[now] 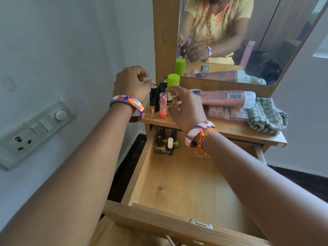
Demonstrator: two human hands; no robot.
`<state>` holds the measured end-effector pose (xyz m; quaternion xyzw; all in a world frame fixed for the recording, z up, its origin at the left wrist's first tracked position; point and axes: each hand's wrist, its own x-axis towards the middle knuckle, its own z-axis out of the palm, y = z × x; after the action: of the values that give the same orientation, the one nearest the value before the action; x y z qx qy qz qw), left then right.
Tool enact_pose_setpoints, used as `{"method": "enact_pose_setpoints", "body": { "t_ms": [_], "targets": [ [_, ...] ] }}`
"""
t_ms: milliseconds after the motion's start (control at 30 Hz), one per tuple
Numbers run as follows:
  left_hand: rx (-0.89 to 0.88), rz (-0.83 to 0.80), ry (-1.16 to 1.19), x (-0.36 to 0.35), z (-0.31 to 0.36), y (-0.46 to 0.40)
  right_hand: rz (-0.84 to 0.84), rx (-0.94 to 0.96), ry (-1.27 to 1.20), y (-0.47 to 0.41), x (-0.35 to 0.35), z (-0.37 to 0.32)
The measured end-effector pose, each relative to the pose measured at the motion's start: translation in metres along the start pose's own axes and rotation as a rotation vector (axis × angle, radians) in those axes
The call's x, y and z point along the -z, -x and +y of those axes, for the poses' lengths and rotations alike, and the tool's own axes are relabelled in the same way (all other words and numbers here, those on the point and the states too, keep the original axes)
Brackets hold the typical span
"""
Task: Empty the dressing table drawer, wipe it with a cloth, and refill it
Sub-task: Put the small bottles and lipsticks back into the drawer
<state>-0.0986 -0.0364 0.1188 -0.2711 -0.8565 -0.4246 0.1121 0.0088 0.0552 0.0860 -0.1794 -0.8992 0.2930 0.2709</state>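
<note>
The wooden drawer (pixel 179 185) stands pulled out below the dressing table top (pixel 236 129). Several nail polish bottles (pixel 166 142) stand in its far left corner; the remaining floor is bare wood. On the table top's left end stands a cluster of lipsticks: a black tube (pixel 154 97), a pink one in a clear cap (pixel 163 107), a green cylinder (pixel 173 80). My left hand (pixel 132 83) touches the top of the black tube with curled fingers. My right hand (pixel 186 106) pinches a small tube in the cluster, mostly hidden by its fingers.
A pink lotion tube (pixel 225 97) lies on a flat palette box (pixel 229 112), with a checked cloth (pixel 266 115) at the table's right end. A mirror (pixel 239 38) rises behind. A switch and socket panel (pixel 37 128) is on the left wall.
</note>
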Motion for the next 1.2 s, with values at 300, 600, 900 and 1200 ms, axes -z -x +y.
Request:
{"method": "enact_pose_setpoints", "body": {
  "t_ms": [300,600,900,1200],
  "targets": [
    [0.020,-0.067,0.001,-0.016,-0.013,0.030,-0.019,0.040,0.088,-0.008,-0.021,0.002],
    [-0.058,-0.078,-0.125,-0.023,-0.018,0.036,0.105,-0.004,-0.045,-0.011,-0.021,0.005],
    [-0.103,-0.049,-0.158,-0.030,-0.017,0.027,0.142,-0.027,-0.077,-0.013,-0.021,0.010],
    [0.008,-0.053,0.136,-0.007,-0.023,0.061,0.158,-0.024,-0.196,0.023,-0.005,0.016]
  ]
}}
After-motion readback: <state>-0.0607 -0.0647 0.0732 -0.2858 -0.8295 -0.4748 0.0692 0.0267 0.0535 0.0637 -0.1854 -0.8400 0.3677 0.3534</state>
